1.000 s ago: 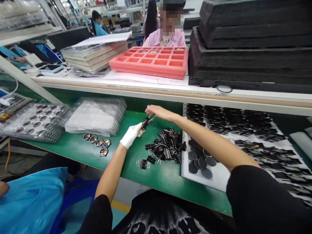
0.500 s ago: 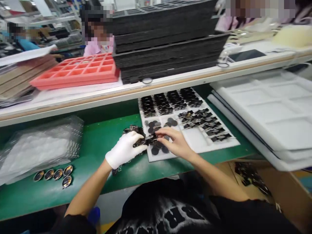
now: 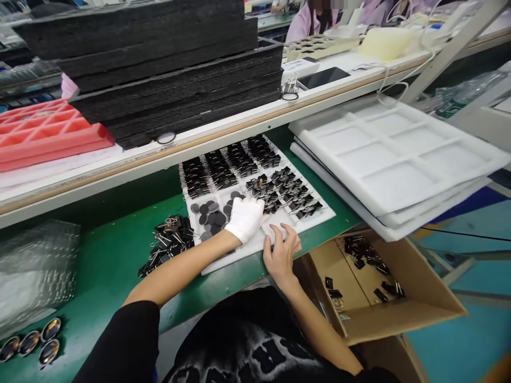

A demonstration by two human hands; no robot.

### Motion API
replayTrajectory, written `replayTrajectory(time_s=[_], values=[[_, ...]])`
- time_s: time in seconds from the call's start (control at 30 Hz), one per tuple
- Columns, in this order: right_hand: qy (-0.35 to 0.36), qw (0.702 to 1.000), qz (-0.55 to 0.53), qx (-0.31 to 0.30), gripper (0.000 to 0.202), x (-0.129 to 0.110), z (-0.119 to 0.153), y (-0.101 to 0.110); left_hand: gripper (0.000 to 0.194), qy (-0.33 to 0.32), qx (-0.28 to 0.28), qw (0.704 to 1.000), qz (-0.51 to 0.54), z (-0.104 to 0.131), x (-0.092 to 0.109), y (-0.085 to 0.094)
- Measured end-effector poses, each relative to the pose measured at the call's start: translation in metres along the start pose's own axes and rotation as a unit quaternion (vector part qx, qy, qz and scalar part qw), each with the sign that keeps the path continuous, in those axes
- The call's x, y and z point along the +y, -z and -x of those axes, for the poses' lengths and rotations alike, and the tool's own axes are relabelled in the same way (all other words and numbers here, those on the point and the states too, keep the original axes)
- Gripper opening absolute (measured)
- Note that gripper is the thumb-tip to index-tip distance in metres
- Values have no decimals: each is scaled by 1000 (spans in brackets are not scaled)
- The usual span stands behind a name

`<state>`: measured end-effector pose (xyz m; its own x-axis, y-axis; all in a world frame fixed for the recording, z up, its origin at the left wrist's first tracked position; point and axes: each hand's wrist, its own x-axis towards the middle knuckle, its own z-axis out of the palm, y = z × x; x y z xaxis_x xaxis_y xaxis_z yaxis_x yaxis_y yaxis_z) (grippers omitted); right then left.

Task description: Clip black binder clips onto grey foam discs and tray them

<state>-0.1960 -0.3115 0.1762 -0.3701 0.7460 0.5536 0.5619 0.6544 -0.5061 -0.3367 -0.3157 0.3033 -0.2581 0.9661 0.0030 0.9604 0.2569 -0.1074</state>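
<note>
My left hand point(image 3: 245, 219), in a white glove, reaches over the white tray point(image 3: 255, 246) to the near edge of its binder clips point(image 3: 297, 187). Its fingers are curled together, and whatever they grip is hidden. My bare right hand point(image 3: 281, 252) is at the tray's front edge, fingers bent and apart, with nothing seen in them. Dark round discs point(image 3: 215, 218) lie in the compartment left of the glove. Rows of black binder clips point(image 3: 215, 167) fill the tray's far compartments. A loose pile of binder clips point(image 3: 170, 242) rests on the green table, left of the tray.
Stacked white trays point(image 3: 383, 154) stand at the right. Below them, a cardboard box point(image 3: 403, 319) holds scattered clips. Clear plastic trays point(image 3: 43, 271) and round tortoiseshell-coloured pieces point(image 3: 30, 343) lie left. Along the back runs a shelf point(image 3: 223, 109) bearing black foam stacks point(image 3: 179, 80).
My left hand has moved from the loose clip pile rightward across the tray to the clips. My right hand has drawn back to the tray's front edge. The view has swung right.
</note>
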Motion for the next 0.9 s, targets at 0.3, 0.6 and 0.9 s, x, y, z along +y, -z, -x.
replayTrajectory(time_s=[0.3,0.6,0.9], values=[[-15,999,-9,-28,34,0,-2,1,47,-32,22,999,-18,-8,1,-21],[159,985,-60,-32,19,-6,-15,25,35,75,160,983,50,137,-83,18],[451,869,-57,-198,32,-73,-79,11,58,392,238,880,119,352,-139,-74]])
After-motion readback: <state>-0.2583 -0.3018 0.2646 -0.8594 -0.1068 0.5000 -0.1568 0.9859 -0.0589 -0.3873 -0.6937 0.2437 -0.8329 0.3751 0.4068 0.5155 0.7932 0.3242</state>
